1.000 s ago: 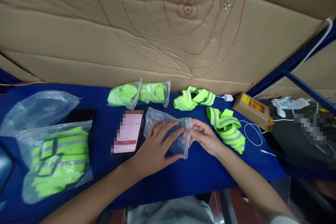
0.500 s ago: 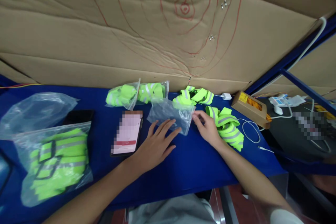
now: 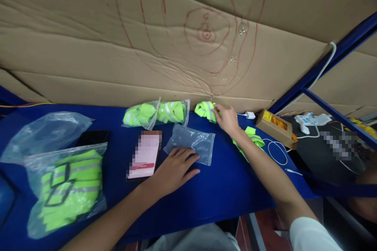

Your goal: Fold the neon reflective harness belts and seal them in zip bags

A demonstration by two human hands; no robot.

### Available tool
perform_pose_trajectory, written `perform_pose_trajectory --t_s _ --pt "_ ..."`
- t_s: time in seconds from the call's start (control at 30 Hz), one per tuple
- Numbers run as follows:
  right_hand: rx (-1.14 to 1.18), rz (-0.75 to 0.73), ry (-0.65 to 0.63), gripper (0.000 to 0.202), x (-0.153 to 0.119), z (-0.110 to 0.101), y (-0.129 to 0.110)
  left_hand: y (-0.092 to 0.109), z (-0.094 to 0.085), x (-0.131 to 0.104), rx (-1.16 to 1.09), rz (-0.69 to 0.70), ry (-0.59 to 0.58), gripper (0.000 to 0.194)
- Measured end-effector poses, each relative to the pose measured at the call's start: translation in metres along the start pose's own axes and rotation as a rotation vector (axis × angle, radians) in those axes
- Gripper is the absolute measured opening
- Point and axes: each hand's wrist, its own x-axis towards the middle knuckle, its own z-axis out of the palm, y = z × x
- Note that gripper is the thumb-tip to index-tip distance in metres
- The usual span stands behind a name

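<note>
Already, two small clear plastic bags (image 3: 153, 116) at the far side of the blue surface (image 3: 224, 196) contain lime-green striped bands (image 3: 171, 111). Two bundles lie unbagged: a far bundle of lime-green, silver-striped bands (image 3: 203, 110), right of those bags, and a nearer matching bundle (image 3: 255, 138), partly behind the right forearm. One flat, clear plastic bag (image 3: 196, 141), centre, shows nothing inside. The left hand (image 3: 175, 168), fingers loosely spread, rests at its near edge. The right hand (image 3: 228, 119) touches the far bundle, fingers bent; I cannot tell whether they grip.
</note>
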Motion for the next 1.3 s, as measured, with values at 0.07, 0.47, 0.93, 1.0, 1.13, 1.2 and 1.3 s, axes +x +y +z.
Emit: perform_pose_trajectory --t_s 0.07,0.47,0.93,1.0,1.13,1.2,1.3 --pt "0.076 0.029 0.105 0.030 0.012 -0.023 0.003 -0.001 0.002 0.000 -0.001 0.003 -0.005 0.039" --pt "0.335 -0.414 0.110 0.011 -0.084 -0.105 -0.089 -0.039 -0.003 0.068 -0.611 -0.233 0.183 0.040" --pt "0.404 -0.298 -0.080 0.037 -0.229 -0.064 -0.089 0.036 -0.021 0.003 -0.588 -0.321 0.018 0.049" --pt "0.304 -0.178 -0.004 0.038 -0.230 -0.061 -0.080 0.047 -0.017 0.000 -0.495 -0.339 -0.046 0.047" --pt "0.069 -0.138 -0.055 0.051 -0.226 -0.052 -0.069 0.067 -0.017 0.007 -0.193 -0.371 -0.155 0.040" --pt "0.018 -0.187 -0.145 0.054 -0.224 -0.049 -0.068 0.075 -0.019 0.015 -0.072 -0.361 -0.162 0.033" --pt "0.015 -0.190 -0.216 0.049 -0.227 -0.046 -0.070 0.085 -0.020 0.023 0.034 -0.350 -0.164 0.032"
